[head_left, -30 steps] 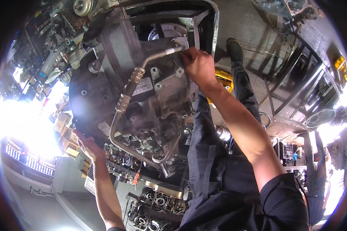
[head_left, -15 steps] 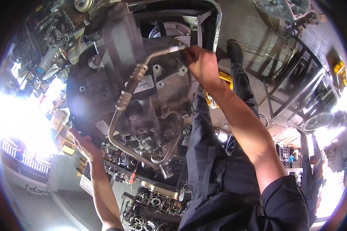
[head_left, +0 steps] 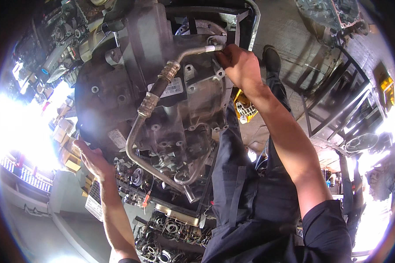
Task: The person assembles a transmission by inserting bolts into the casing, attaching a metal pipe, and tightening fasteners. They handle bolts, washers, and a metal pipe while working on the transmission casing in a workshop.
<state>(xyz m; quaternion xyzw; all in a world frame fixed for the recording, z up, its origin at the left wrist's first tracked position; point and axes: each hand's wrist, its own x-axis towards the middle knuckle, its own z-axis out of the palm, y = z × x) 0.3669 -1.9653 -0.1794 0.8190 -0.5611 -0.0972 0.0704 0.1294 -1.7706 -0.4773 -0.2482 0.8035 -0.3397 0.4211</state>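
– Spanning the dark casing (head_left: 96, 114) in the head view, the bent metal pipe (head_left: 137, 127) runs from the upper right to the lower edge. How far along does that look?

– Part-way, I'd judge. It lies over the casing, but I can't tell whether it's fastened; the fingers cover the upper end, and no fixing shows at the lower tip.

– And the hands?

– Well apart. The right hand (head_left: 242, 68) has its fingers curled at the pipe's upper end; whether they clamp the pipe or the casing beside it, I can't tell. The left hand (head_left: 94, 160) has its fingers stretched out and holds nothing visible, near the casing's lower left edge.

– What's it all resting on?

– The support is hidden. Around it there's a grey floor (head_left: 289, 57), a dark metal frame (head_left: 338, 94) on the right, machine parts (head_left: 70, 33) heaped at the upper left, cardboard boxes (head_left: 62, 131) below them, and glaring light at both sides.
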